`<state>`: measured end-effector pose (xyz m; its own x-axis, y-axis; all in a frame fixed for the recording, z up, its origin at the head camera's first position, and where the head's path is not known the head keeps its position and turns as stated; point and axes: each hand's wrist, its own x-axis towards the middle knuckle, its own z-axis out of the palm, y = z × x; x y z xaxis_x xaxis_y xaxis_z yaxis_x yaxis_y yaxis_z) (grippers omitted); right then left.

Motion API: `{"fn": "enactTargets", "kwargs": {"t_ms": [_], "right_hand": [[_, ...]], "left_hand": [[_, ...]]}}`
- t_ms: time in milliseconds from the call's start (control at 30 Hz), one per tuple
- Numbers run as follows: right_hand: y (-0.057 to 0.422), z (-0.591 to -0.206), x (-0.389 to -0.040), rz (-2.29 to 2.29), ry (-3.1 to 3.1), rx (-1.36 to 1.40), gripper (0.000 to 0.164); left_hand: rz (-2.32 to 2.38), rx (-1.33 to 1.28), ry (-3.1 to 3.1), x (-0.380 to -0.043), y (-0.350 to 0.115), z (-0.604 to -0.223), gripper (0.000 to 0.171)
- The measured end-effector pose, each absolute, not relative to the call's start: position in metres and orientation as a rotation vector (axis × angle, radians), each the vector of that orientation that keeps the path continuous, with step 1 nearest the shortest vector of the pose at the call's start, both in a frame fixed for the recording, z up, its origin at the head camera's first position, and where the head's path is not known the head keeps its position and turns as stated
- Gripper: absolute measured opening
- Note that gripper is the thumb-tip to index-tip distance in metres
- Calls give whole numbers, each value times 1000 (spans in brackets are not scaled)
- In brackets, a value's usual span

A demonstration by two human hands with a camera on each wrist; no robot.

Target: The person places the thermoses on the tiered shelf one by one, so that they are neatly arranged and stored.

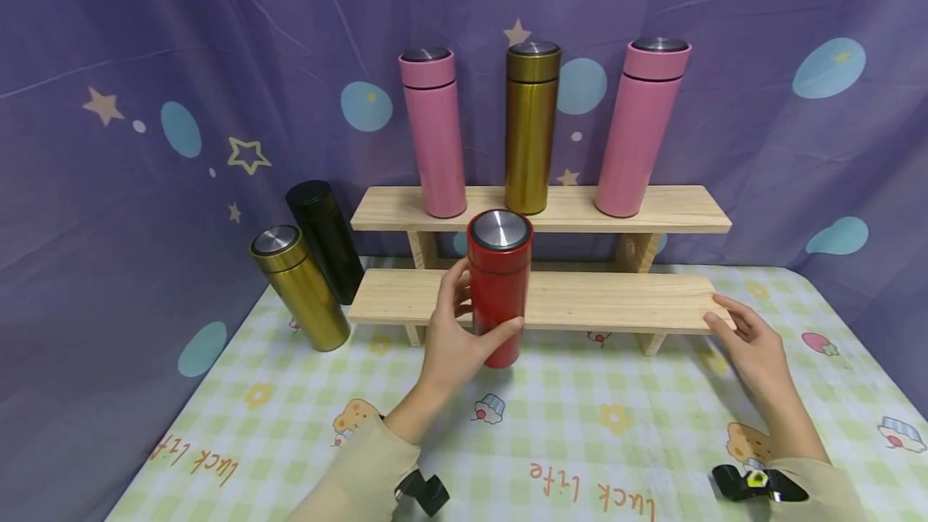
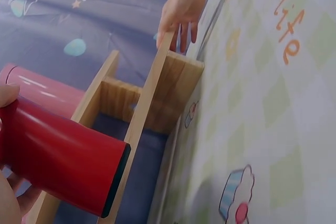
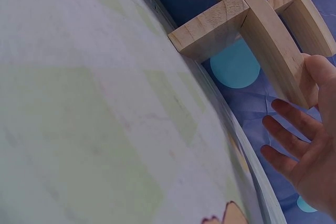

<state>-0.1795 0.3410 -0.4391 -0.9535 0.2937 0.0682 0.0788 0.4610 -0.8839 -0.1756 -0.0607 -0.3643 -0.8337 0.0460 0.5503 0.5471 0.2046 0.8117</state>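
My left hand (image 1: pixel 453 345) grips a red thermos (image 1: pixel 500 296) around its body, thumb across the front. The thermos is upright in front of the lower shelf board, its silver lid on top; in the left wrist view its dark base (image 2: pixel 116 179) overlaps the board's edge. My right hand (image 1: pixel 754 345) touches the right end of the two-tier wooden shelf's (image 1: pixel 616 300) lower board. In the right wrist view, several straight, spread fingers (image 3: pixel 289 142) hang beside the board's end. On the upper board stand a pink thermos (image 1: pixel 438 143), a gold thermos (image 1: pixel 532 135) and another pink thermos (image 1: pixel 641 135).
Left of the shelf, another gold thermos (image 1: pixel 304 292) and a black thermos (image 1: pixel 326 244) stand on the table. A green checked cloth (image 1: pixel 580 441) covers the table. A purple curtain (image 1: pixel 217 39) hangs behind and along the left side.
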Motion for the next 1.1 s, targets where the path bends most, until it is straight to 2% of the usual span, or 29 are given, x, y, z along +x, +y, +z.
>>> {"fn": "enactTargets", "kwargs": {"t_ms": [667, 1100], "right_hand": [[343, -441, -180, 1507, -2510, -318, 62], [342, -440, -179, 1449, -2505, -291, 62]], "left_hand": [[-1810, -626, -2090, -171, -11, -369, 85], [-1748, -707, -2070, -171, 21, -363, 86]]}}
